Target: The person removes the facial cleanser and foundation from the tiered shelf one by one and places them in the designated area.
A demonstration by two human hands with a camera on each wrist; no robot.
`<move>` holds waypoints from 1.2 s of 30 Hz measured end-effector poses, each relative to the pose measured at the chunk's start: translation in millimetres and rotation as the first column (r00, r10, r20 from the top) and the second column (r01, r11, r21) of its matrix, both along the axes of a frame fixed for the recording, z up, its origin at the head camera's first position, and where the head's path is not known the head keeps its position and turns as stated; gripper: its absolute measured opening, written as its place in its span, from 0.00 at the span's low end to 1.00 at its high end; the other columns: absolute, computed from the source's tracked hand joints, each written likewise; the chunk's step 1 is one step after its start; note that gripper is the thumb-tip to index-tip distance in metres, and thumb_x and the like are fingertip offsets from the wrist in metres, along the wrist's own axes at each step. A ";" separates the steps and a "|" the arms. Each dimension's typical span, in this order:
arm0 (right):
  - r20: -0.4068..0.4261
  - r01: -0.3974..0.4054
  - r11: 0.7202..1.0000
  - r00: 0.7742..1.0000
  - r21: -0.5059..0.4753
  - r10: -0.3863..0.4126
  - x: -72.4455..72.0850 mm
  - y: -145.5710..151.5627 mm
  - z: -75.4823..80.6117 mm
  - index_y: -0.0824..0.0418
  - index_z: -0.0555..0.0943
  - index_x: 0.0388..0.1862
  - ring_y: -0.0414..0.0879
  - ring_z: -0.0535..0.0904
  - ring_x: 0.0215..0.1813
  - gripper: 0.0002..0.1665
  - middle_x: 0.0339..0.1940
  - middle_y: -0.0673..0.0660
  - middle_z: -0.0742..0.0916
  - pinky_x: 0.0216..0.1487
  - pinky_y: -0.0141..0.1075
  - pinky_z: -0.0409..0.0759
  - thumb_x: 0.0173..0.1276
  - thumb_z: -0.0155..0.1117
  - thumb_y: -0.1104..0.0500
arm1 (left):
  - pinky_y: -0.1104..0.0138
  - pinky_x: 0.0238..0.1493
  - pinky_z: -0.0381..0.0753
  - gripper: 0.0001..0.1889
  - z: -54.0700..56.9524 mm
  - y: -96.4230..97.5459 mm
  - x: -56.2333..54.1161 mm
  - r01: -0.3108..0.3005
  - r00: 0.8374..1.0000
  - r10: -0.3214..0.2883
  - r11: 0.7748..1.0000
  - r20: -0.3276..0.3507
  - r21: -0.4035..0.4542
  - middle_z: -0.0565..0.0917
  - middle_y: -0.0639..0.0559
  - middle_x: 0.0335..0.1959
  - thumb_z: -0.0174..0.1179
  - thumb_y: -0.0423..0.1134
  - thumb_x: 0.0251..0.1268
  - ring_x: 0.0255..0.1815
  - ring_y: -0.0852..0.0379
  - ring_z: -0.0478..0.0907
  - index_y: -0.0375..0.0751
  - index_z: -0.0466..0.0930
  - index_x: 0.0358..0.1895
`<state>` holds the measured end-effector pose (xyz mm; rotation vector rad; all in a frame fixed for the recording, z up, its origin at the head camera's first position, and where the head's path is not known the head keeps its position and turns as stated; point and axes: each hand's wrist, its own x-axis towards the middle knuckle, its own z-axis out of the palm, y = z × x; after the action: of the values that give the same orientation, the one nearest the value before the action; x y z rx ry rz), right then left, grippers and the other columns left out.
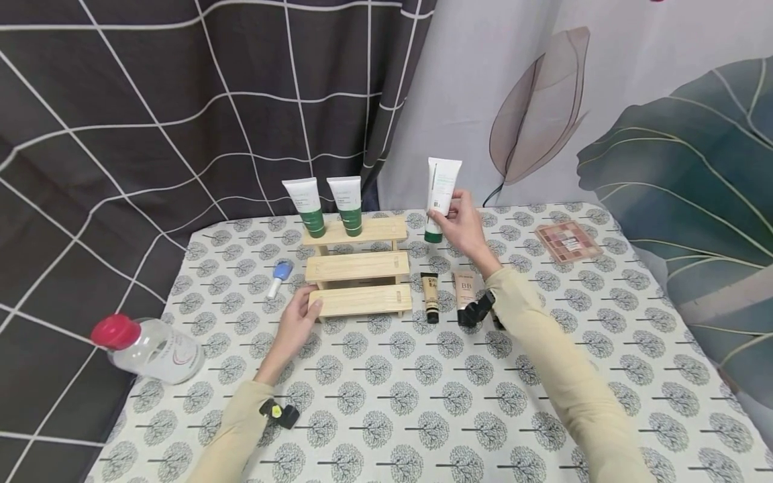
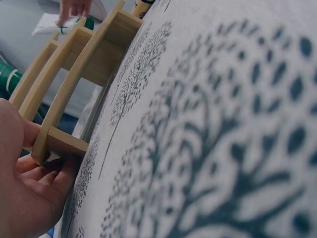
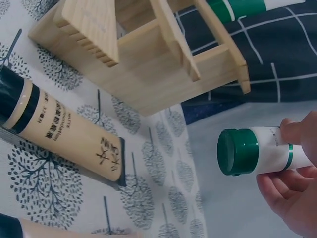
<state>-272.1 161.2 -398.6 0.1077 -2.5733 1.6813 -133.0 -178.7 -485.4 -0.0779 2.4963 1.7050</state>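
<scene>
Right grip [image 1: 464, 227]: pinched on the white tube [image 1: 443, 184], thumb on one side, fingers on the other; apt to lose hold if squeezed too lightly.
White tube: green cap down, held up to the right of the wooden stand [image 1: 355, 267] and apart from it; could clip the stand if swung left too low.
Left grip [image 1: 298, 315]: closed on the left end of the lowest step, thumb above, fingers below; might drag or tilt everything through one sharp pull.
Wooden stand: three steps high, resting on the patterned surface [image 1: 423, 376]; could slide if knocked on the right, where not held.
Top step [image 1: 384, 229]: bearing a left tube [image 1: 306, 201] and a right tube [image 1: 347, 201], both upright on green caps, near each other; likely to topple if jolted, perhaps one into the other.
Tan tube [image 1: 431, 295]: lying right of the stand; easily nudged by a low sweep.
BB tube [image 1: 465, 288]: lying beside the tan one, partly under the right wrist camera [image 1: 478, 309]; might be brushed aside if lowering the forearm.
Palette [image 1: 569, 242]: well to the right; at little risk, barring a wide elbow.
</scene>
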 end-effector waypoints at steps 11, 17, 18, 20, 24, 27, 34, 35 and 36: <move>0.057 -0.016 0.997 0.998 0.070 0.012 -1.9 -7.6 -16.7 0.65 0.64 0.69 0.62 0.85 0.53 0.33 0.55 0.71 0.85 0.50 0.47 0.91 0.73 0.66 0.57 | 0.53 0.76 0.72 0.24 -3.9 -1.3 -1.3 -0.007 1.000 0.007 1.000 -0.030 -0.018 0.67 0.33 0.75 0.48 0.41 0.81 0.76 0.37 0.67 0.38 0.62 0.74; 0.153 -0.013 0.992 0.988 0.125 -0.006 -6.4 -8.3 -28.1 0.64 0.66 0.68 0.62 0.84 0.54 0.32 0.57 0.70 0.84 0.54 0.50 0.88 0.73 0.66 0.52 | 0.52 0.76 0.72 0.24 -4.5 -1.2 -1.2 -0.009 0.999 0.009 1.000 -0.031 -0.013 0.66 0.33 0.75 0.49 0.41 0.81 0.76 0.37 0.67 0.38 0.63 0.73; 0.172 -0.014 0.992 0.985 0.126 -0.008 -7.4 -8.4 -30.2 0.65 0.66 0.68 0.62 0.84 0.54 0.33 0.57 0.70 0.84 0.54 0.49 0.88 0.73 0.66 0.52 | 0.52 0.76 0.72 0.24 -4.4 -1.1 -1.0 -0.009 1.000 0.009 1.000 -0.028 -0.006 0.67 0.33 0.75 0.49 0.41 0.81 0.75 0.37 0.67 0.38 0.63 0.73; 0.213 -0.011 0.993 0.977 0.116 -0.014 -8.8 -9.0 -34.1 0.65 0.66 0.69 0.62 0.84 0.53 0.33 0.56 0.70 0.84 0.52 0.47 0.88 0.73 0.66 0.52 | 0.53 0.76 0.73 0.24 -4.3 -1.3 -1.1 -0.008 1.000 0.008 1.000 -0.025 0.003 0.66 0.33 0.75 0.49 0.41 0.81 0.75 0.37 0.67 0.38 0.62 0.74; 0.267 -0.017 0.993 0.964 0.117 -0.015 -9.1 -11.4 -39.7 0.66 0.65 0.68 0.59 0.85 0.50 0.32 0.55 0.70 0.85 0.46 0.40 0.88 0.74 0.65 0.52 | 0.53 0.75 0.73 0.24 -4.3 -1.5 -0.9 -0.008 1.000 0.009 1.000 -0.027 0.010 0.67 0.33 0.75 0.50 0.41 0.81 0.75 0.37 0.68 0.37 0.63 0.73; 0.297 -0.020 0.992 0.955 0.124 -0.017 -9.0 -13.2 -41.6 0.66 0.66 0.66 0.56 0.85 0.47 0.32 0.55 0.70 0.85 0.41 0.36 0.87 0.74 0.64 0.51 | 0.54 0.76 0.72 0.24 -4.9 -1.5 -0.8 -0.010 0.999 0.011 1.000 -0.033 0.007 0.67 0.33 0.75 0.50 0.41 0.81 0.75 0.37 0.67 0.37 0.63 0.73; 0.341 -0.020 0.986 0.939 0.165 -0.038 -10.2 -16.3 -43.8 0.67 0.69 0.65 0.47 0.83 0.37 0.32 0.49 0.66 0.84 0.36 0.34 0.85 0.73 0.64 0.48 | 0.55 0.75 0.74 0.23 -6.0 -1.5 -1.3 -0.012 1.000 0.012 1.000 -0.029 0.004 0.68 0.33 0.74 0.49 0.41 0.81 0.75 0.38 0.69 0.37 0.63 0.73; 0.345 -0.019 0.984 0.938 0.179 -0.044 -10.6 -16.8 -44.2 0.68 0.69 0.65 0.47 0.82 0.37 0.33 0.48 0.66 0.84 0.36 0.33 0.85 0.73 0.64 0.47 | 0.56 0.74 0.74 0.23 -5.7 -1.4 -1.3 -0.012 0.999 0.013 1.000 -0.030 0.005 0.68 0.33 0.74 0.49 0.40 0.81 0.74 0.38 0.69 0.37 0.63 0.73; 0.350 -0.020 0.981 0.935 0.194 -0.050 -10.9 -17.1 -44.5 0.68 0.70 0.64 0.47 0.82 0.38 0.33 0.49 0.65 0.83 0.37 0.33 0.84 0.73 0.64 0.47 | 0.56 0.74 0.74 0.23 -5.5 -1.4 -1.4 -0.012 0.999 0.012 1.000 -0.031 0.006 0.68 0.33 0.74 0.49 0.40 0.81 0.74 0.38 0.69 0.37 0.63 0.73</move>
<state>-283.0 144.1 -443.1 -0.2279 -2.9850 1.5617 -134.4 -180.1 -490.9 -0.0666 2.5177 1.7305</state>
